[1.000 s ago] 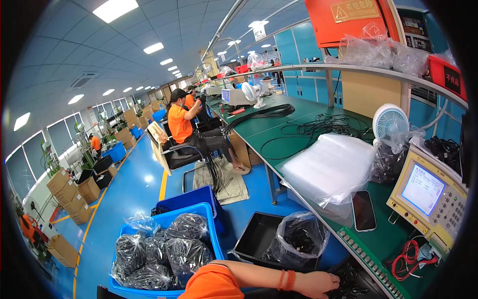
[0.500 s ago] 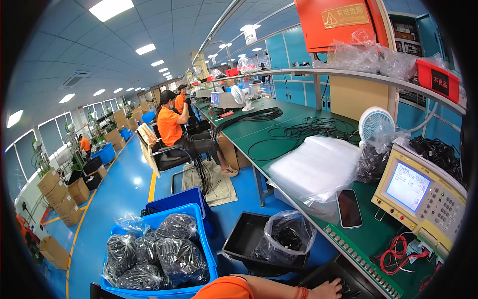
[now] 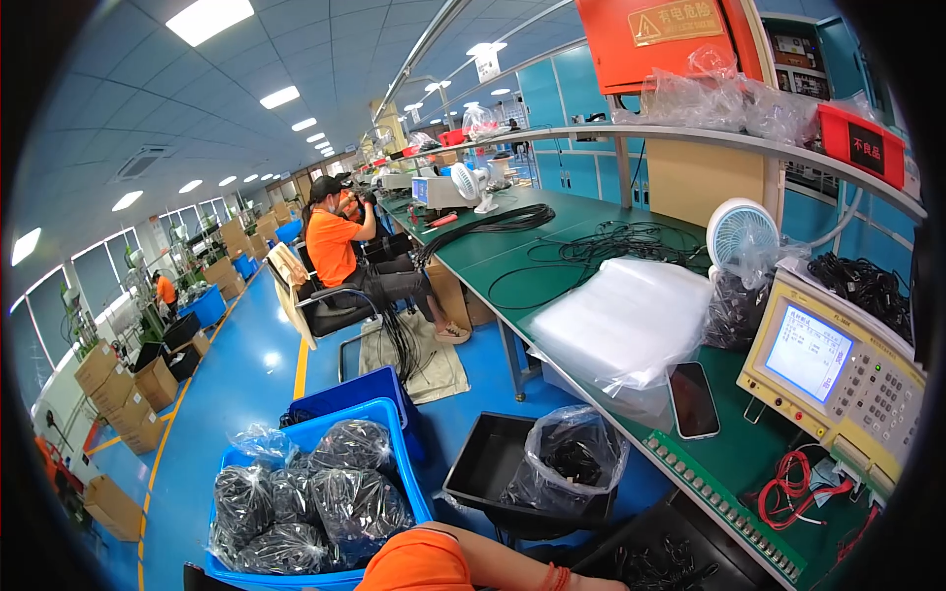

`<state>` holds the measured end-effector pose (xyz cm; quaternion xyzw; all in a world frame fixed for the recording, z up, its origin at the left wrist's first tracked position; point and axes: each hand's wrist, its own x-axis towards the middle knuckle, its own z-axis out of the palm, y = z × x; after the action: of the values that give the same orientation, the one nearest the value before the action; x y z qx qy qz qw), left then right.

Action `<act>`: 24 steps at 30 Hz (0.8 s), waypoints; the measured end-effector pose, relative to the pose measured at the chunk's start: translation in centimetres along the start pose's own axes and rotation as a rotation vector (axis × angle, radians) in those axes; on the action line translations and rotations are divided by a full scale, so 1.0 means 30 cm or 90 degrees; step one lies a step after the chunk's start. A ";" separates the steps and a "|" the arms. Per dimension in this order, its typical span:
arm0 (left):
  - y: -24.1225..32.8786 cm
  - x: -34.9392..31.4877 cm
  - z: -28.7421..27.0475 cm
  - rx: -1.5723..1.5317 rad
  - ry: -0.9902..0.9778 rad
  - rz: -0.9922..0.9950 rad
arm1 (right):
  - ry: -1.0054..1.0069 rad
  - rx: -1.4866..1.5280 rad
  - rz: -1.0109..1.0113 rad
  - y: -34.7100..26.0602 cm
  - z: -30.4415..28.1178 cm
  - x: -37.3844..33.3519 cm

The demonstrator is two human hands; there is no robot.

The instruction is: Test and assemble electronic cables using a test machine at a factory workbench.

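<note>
My left forearm, in an orange sleeve, reaches in from the lower edge with a red cord at the wrist. Only the back of my left hand (image 3: pixel 599 585) shows; its fingers are cut off by the lower edge. Close beside it, short black cables (image 3: pixel 668 563) lie in a black tray (image 3: pixel 717 524) against the bench edge. Whether the hand touches or holds any of them cannot be seen. My right hand is out of view.
A black bin (image 3: pixel 477 475) contains a clear bag (image 3: pixel 603 445) of black parts. Left of it, a blue crate (image 3: pixel 418 492) holds bagged cables. The green bench (image 3: pixel 591 229) carries plastic sheets (image 3: pixel 631 320), a phone (image 3: pixel 694 399) and a yellow tester (image 3: pixel 855 384). A co-worker (image 3: pixel 333 241) sits farther along.
My left hand has drawn back from the black tray, leftward and down, mostly out of the picture. Black cables in the tray now show more plainly. The view has shifted slightly.
</note>
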<state>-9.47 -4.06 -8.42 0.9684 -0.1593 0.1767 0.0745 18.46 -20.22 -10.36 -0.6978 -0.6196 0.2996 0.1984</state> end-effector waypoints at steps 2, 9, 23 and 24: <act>0.009 0.003 -0.026 -0.020 -0.022 0.001 | -0.025 0.033 0.020 0.006 -0.010 -0.002; -0.081 0.063 -0.226 0.108 0.122 -0.278 | -0.112 0.152 0.100 0.037 -0.052 -0.035; -0.104 0.164 0.141 -0.128 0.019 -0.352 | -0.283 0.396 0.221 -0.025 -0.165 -0.026; -0.112 0.156 0.143 -0.126 0.018 -0.353 | -0.249 0.391 0.210 -0.029 -0.169 -0.017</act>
<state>-2.83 -3.09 -10.99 0.9604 0.0962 0.1466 0.2165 21.16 -20.11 -5.94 -0.6261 -0.4071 0.6257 0.2253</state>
